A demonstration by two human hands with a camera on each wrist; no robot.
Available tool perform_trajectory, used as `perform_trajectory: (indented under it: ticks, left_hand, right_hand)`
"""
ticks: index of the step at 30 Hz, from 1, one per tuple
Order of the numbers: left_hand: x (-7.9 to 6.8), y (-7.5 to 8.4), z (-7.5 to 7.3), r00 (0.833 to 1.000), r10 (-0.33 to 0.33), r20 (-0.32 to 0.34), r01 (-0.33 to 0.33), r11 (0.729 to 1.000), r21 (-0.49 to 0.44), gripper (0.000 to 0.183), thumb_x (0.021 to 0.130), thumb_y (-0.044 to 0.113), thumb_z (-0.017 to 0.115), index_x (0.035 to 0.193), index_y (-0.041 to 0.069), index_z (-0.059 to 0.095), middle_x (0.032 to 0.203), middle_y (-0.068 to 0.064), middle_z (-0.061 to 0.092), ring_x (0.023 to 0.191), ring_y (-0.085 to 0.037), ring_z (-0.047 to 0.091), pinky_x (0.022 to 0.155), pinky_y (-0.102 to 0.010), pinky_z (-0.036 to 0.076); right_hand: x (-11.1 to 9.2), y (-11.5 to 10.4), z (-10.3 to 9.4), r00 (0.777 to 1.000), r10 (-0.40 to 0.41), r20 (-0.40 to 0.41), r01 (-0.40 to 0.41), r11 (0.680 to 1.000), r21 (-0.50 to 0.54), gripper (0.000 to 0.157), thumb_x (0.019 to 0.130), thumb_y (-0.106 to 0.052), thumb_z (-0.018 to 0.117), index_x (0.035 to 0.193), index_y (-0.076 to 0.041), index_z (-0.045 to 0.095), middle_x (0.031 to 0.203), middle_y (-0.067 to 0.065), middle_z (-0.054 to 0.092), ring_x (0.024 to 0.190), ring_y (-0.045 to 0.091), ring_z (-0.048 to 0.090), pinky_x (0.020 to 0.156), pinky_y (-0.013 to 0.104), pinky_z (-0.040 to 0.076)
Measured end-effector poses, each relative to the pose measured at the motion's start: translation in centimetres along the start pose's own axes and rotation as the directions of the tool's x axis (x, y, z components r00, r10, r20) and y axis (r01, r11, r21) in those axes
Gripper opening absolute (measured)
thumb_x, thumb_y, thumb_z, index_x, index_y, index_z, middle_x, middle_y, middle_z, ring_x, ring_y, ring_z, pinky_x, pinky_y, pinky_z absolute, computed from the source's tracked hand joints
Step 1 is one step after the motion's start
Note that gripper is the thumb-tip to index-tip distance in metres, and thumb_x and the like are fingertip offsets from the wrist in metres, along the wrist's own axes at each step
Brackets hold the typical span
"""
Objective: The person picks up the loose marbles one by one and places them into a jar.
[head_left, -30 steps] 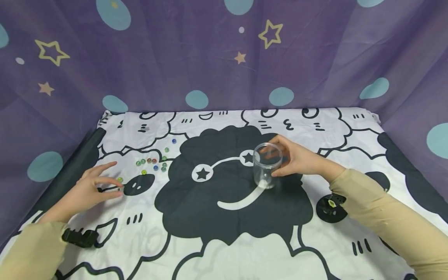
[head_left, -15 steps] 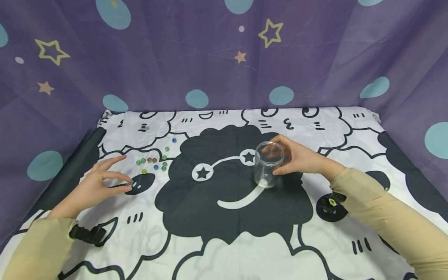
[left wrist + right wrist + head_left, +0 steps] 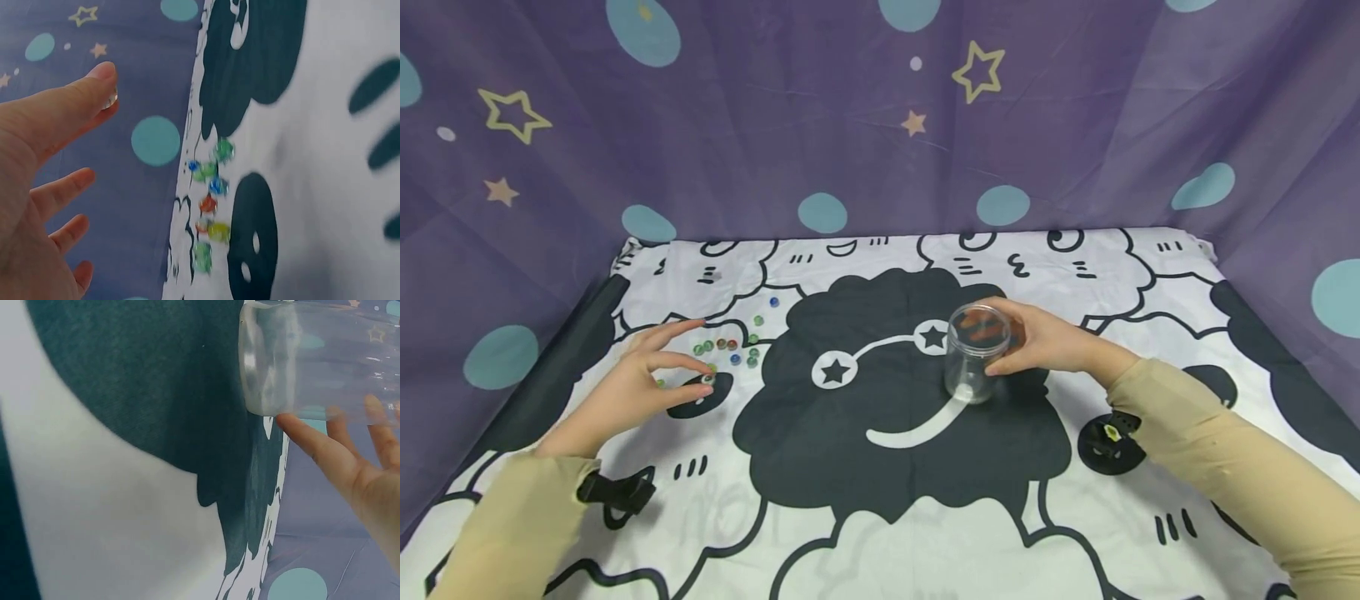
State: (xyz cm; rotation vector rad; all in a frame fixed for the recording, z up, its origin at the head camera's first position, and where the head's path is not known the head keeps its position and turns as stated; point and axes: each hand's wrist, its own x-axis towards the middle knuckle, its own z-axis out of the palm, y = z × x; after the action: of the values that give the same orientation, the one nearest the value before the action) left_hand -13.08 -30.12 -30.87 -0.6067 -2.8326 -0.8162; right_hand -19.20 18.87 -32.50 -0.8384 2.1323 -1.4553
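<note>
In the head view my left hand [image 3: 632, 383] pinches a small clear glass marble [image 3: 708, 379] between thumb and index finger, the other fingers spread. The left wrist view shows that marble [image 3: 111, 99] partly hidden behind the thumb. My right hand [image 3: 1041, 337] holds a clear, lidless plastic jar [image 3: 973, 371] by its right side, fingers behind and thumb in front. The jar is upright over the black sheep print, its mouth facing up. Just beyond the left hand lie several loose marbles, among them a red marble [image 3: 732, 344], a blue marble [image 3: 735, 360] and a green marble [image 3: 752, 361].
A black-and-white cartoon sheep cloth [image 3: 925, 550] covers the table. One blue marble [image 3: 774, 302] lies apart, farther back. Behind the table hangs a purple curtain [image 3: 850, 125] with stars and blue dots. Both wrists wear black straps.
My left hand has moved to the right and slightly away from me, carrying the pinched marble. The right hand and jar have shifted only very slightly.
</note>
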Motion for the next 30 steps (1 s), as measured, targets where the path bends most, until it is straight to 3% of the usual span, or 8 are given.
perform_trajectory:
  ticks: [5,14,23,30]
  left_hand:
    - [0.9,1.1,0.5,1.000,-0.017,0.007,0.017,0.999,-0.050,0.017,0.072,0.008,0.081,0.088,0.008,0.075,0.141,-0.020,0.042,0.131,-0.047,0.025,0.094,-0.069,0.023]
    - [3.0,2.9,2.3,1.000,0.014,-0.014,-0.015,0.998,-0.059,0.016,0.073,0.006,0.080,0.087,0.006,0.075,0.139,-0.020,0.046,0.130,-0.045,0.031,0.098,-0.067,0.025]
    - [5.2,4.8,4.1,0.999,0.019,0.036,-0.015,0.994,-0.106,0.016,0.076,0.012,0.079,0.091,0.009,0.075,0.145,-0.014,0.041,0.136,-0.041,0.027,0.103,-0.064,0.024]
    - [6.7,6.4,5.2,0.999,0.033,0.037,-0.027,0.989,-0.144,0.017,0.077,0.015,0.079,0.093,0.011,0.075,0.146,-0.011,0.041,0.138,-0.036,0.028,0.106,-0.060,0.025]
  right_hand:
    - [0.0,0.2,0.0,1.000,-0.019,0.004,0.019,1.000,0.001,0.076,0.076,-0.001,0.076,0.141,-0.004,0.036,0.138,0.023,0.043,0.127,0.044,0.044,0.080,0.035,0.054]
    - [0.0,0.3,-0.1,0.999,-0.035,-0.001,0.035,0.999,-0.007,0.075,0.075,-0.001,0.077,0.139,-0.004,0.037,0.136,0.024,0.044,0.124,0.043,0.047,0.080,0.035,0.054]
    - [0.0,0.3,-0.1,1.000,-0.027,0.003,0.027,1.000,-0.013,0.075,0.075,-0.001,0.077,0.139,-0.004,0.037,0.136,0.023,0.044,0.125,0.043,0.047,0.080,0.035,0.054]
    - [0.0,0.4,-0.1,1.000,-0.030,0.002,0.030,1.000,-0.006,0.075,0.075,0.000,0.076,0.139,-0.004,0.037,0.136,0.023,0.044,0.126,0.045,0.045,0.080,0.035,0.054]
